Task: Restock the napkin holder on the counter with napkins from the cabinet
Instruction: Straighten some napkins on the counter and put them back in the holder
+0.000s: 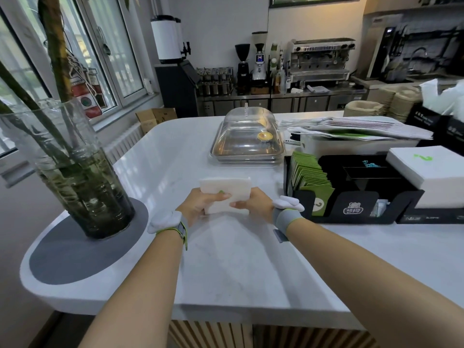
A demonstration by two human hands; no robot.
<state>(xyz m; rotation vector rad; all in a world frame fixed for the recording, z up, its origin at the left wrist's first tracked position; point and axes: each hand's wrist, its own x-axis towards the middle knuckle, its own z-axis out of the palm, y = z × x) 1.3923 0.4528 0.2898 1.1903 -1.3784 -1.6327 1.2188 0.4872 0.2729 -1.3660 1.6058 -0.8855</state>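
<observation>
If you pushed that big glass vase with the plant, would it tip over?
Probably not easily: the glass vase looks wide and holds water, so it is likely heavy. The tall stems could make it top-heavy, though. It would likely slide on the smooth counter and break if dropped.

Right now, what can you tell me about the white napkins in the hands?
The napkin stack is white, soft-looking paper, squarish and thick, with a small green mark on its front. It stands tilted on edge over the white counter. The left hand and right hand grip its sides, thumbs across the front.
</observation>
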